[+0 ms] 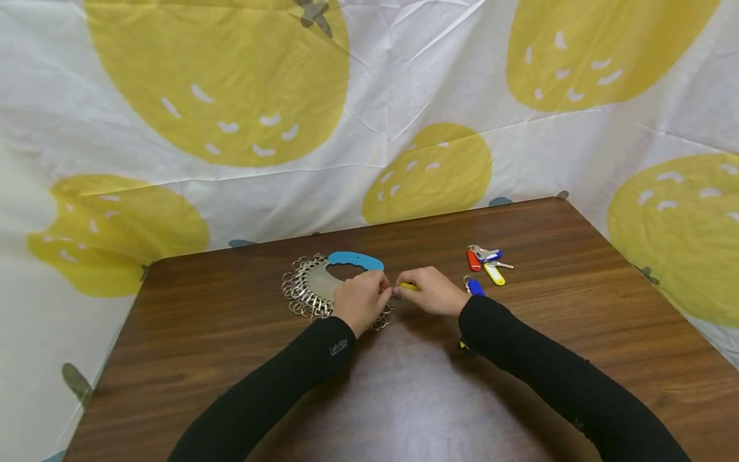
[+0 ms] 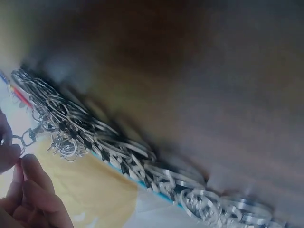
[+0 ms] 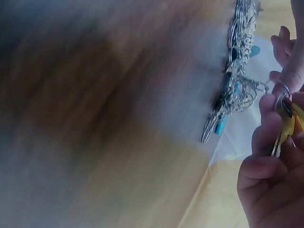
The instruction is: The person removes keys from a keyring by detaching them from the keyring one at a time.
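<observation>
A brown wooden table (image 1: 231, 333) stands against a white cloth with big yellow fruit shapes (image 1: 219, 77). Near the middle lies a metal plate with a blue handle (image 1: 355, 260), its curved edge hung thick with key rings (image 1: 300, 292). Both hands meet just right of it. The left hand (image 1: 360, 300) pinches a small ring clasp (image 2: 28, 137) off the plate's edge; the right hand (image 1: 432, 290) grips a yellow key tag (image 3: 288, 124) and its split ring (image 3: 281, 90). To do this well, I'd judge the clasp must be held steady while the ring is worked on slowly. To the right lie loose tags, red, blue and yellow (image 1: 486, 263). The left sleeve (image 1: 337, 347) bears small pale lettering, seemingly "LetsSlim".
</observation>
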The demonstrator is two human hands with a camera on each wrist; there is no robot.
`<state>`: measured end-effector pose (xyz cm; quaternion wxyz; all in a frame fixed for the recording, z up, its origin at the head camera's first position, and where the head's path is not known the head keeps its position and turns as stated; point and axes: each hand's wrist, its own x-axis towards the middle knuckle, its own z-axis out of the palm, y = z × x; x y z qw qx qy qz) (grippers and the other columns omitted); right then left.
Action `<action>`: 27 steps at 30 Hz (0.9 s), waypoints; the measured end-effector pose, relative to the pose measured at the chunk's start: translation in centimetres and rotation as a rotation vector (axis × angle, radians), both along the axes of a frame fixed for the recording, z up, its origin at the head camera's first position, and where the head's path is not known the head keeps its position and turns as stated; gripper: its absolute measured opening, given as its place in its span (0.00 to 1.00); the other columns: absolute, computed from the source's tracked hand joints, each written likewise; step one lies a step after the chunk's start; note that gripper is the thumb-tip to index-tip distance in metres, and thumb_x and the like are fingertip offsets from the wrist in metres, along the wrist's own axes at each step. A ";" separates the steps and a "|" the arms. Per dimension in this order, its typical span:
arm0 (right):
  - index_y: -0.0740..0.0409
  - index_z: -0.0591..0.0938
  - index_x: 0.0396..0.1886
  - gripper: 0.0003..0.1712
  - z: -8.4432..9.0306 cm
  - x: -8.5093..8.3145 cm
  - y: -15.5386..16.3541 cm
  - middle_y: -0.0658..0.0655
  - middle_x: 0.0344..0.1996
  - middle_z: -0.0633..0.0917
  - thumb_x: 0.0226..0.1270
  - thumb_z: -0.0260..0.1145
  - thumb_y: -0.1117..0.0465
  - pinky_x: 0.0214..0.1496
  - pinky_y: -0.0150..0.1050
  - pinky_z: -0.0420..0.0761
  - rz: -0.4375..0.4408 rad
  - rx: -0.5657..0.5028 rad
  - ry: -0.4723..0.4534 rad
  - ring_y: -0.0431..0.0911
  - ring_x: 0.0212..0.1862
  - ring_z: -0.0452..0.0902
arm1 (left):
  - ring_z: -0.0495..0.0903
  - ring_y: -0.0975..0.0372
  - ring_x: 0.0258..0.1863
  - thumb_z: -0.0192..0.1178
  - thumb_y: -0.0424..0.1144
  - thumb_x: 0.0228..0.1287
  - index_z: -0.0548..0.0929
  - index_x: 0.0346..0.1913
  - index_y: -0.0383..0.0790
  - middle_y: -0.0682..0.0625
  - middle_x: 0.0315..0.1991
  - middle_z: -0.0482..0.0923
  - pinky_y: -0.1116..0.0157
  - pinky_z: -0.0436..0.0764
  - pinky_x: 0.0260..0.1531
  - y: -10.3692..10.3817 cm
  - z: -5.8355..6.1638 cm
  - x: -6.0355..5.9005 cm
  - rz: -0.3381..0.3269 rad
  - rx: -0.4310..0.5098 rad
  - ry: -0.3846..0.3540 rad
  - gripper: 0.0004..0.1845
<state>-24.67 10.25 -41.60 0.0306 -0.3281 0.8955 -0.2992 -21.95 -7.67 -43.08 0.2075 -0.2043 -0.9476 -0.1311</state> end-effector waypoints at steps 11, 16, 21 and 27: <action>0.52 0.85 0.35 0.08 -0.1 0.1 -0.6 0.48 0.26 0.82 0.68 0.60 0.57 0.32 0.32 0.69 -0.070 -0.056 -0.057 0.39 0.26 0.69 | 0.79 0.62 0.18 0.60 0.46 0.61 0.86 0.35 0.50 0.56 0.27 0.85 0.68 0.69 0.15 0.2 0.8 0.7 0.021 0.086 -0.148 0.07; 0.53 0.85 0.37 0.10 0.1 0.1 -0.6 0.49 0.28 0.83 0.70 0.59 0.57 0.33 0.32 0.70 -0.073 -0.050 -0.078 0.39 0.27 0.70 | 0.80 0.62 0.20 0.62 0.49 0.63 0.85 0.35 0.50 0.56 0.29 0.86 0.69 0.69 0.17 0.1 0.9 0.7 0.020 0.102 -0.185 0.08; 0.54 0.85 0.38 0.10 0.3 0.1 -0.6 0.49 0.26 0.82 0.69 0.59 0.56 0.32 0.32 0.70 -0.097 -0.055 -0.070 0.39 0.26 0.69 | 0.75 0.64 0.16 0.63 0.47 0.62 0.83 0.32 0.50 0.53 0.25 0.84 0.70 0.65 0.16 0.0 0.9 0.6 0.046 0.125 -0.232 0.06; 0.56 0.84 0.36 0.08 0.2 0.1 -0.6 0.51 0.26 0.82 0.65 0.63 0.58 0.32 0.33 0.71 -0.178 -0.082 -0.062 0.40 0.27 0.71 | 0.74 0.65 0.16 0.64 0.45 0.61 0.82 0.30 0.51 0.53 0.24 0.84 0.70 0.64 0.16 0.2 0.6 0.3 0.057 0.129 -0.256 0.04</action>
